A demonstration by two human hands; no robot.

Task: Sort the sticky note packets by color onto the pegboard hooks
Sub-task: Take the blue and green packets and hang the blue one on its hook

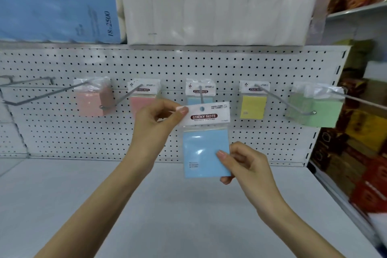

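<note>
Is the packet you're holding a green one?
No, the packet pinched by the left hand and right hand is blue.

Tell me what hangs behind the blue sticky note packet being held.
Another blue sticky note packet on a metal pegboard hook. Its white header and top blue edge show; the held packet covers the rest.

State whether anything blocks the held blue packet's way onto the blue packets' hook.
Nothing visible does. The blue sticky note packet, pinched by the left hand and right hand, is at the middle hook, whose visible wire is bare.
</note>
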